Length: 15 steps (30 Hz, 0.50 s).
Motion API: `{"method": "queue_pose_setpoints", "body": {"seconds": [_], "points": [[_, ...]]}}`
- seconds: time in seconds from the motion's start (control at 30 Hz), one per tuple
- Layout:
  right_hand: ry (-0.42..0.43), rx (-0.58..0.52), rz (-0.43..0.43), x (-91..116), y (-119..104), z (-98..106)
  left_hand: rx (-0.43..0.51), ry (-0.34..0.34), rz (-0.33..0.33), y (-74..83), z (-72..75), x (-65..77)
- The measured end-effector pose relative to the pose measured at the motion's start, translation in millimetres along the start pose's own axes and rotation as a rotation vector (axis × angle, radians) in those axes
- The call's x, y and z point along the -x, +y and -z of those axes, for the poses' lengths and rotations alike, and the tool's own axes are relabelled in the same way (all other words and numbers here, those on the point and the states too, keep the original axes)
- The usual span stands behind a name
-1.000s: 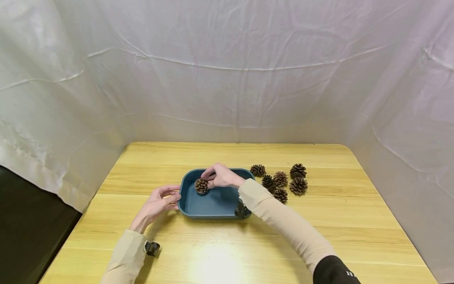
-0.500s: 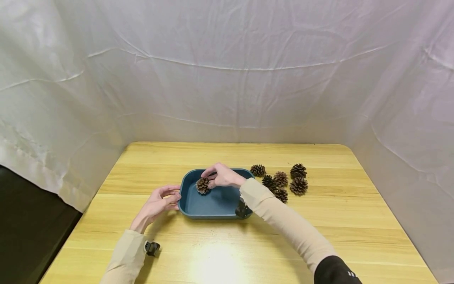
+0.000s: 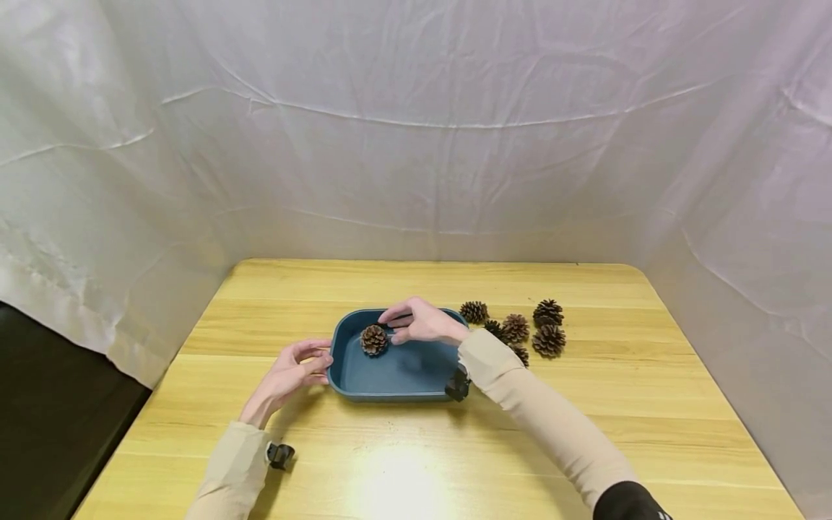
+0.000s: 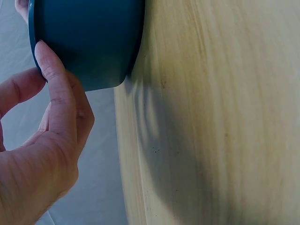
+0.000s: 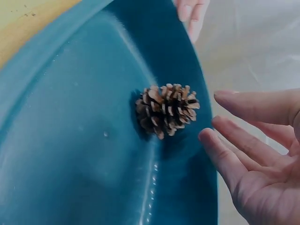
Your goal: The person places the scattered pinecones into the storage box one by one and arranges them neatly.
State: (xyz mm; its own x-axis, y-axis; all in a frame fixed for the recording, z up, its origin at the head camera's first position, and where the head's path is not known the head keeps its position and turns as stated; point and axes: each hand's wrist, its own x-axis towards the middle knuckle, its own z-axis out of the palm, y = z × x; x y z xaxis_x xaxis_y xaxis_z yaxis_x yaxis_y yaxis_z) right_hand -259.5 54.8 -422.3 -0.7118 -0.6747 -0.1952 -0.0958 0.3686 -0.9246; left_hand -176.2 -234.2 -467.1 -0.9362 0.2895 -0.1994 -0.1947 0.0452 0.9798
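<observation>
A dark blue rectangular tray (image 3: 396, 396) sits on the table, and one brown pine cone (image 3: 373, 340) rests inside it near the far left. My left hand (image 3: 292, 372) holds the tray's left end, with thumb and finger at the rim (image 4: 32, 28) in the left wrist view. Above the far part of the tray is my right hand (image 3: 422, 321), its fingers spread and holding nothing. In the right wrist view, the fingertips (image 5: 208, 138) stand just apart from the pine cone (image 5: 166, 110) in the tray.
Several loose pine cones (image 3: 516, 328) lie on the wooden table (image 3: 585, 426) to the right of the tray, some partly hidden by the right wrist. A pale curtain (image 3: 429, 144) surrounds the table at the back and sides.
The right hand has let go of the pine cone and moved slightly right, away from it. The pine cone now rests in the tray. The left hand stays at the tray's end.
</observation>
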Motion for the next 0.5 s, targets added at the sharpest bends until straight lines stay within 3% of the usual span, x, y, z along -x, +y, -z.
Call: {"method": "queue_pose_setpoints", "body": {"seconds": [0.23,0.5], "points": [[0.030,-0.027,0.021,25.6,7.4,14.3,-0.011,0.012,0.005,-2.0,-2.0,1.4],[0.077,-0.064,0.096,69.5,29.8,35.0,-0.015,0.026,0.009,-3.7,-5.4,0.9]]}}
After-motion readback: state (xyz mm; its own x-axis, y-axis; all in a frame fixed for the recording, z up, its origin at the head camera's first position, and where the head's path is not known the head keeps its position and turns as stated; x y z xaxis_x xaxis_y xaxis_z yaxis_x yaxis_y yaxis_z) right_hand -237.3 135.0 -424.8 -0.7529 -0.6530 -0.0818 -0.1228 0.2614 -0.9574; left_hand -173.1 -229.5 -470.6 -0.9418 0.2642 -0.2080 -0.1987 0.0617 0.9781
